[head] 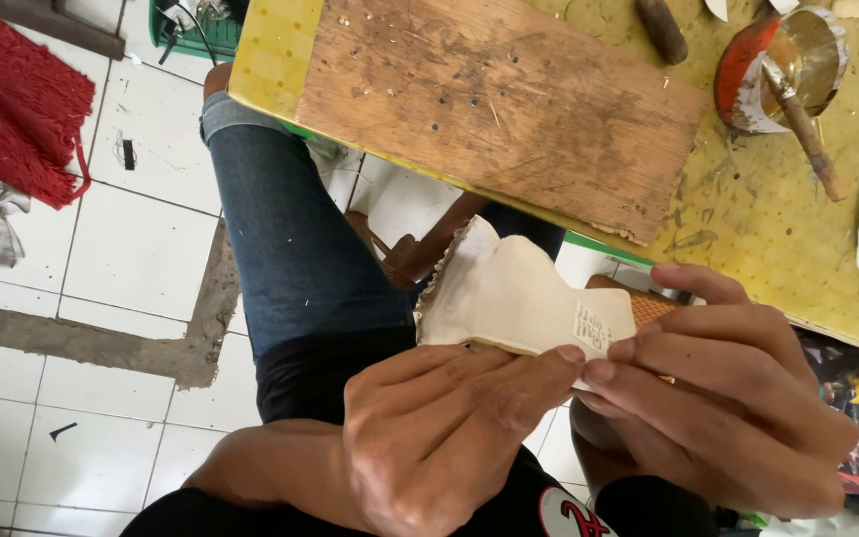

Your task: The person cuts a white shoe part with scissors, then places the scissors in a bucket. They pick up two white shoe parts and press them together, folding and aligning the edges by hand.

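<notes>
White floor tiles (131, 249) lie below as the left hand (449, 438) and right hand (728, 398) pinch a cream, shoe-shaped leather piece (509, 293) over the lap, its edge puckered. Beyond, a scuffed wooden board (509, 99) rests on the yellow table (777, 219), beside a tin can (782, 65) with a brush.

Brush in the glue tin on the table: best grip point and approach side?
Grip the brush on its bare wooden handle near the lower end, which sticks out over the rim of the tin onto the table. Probably come from above and the tin's right, since the head end sits inside.
</notes>
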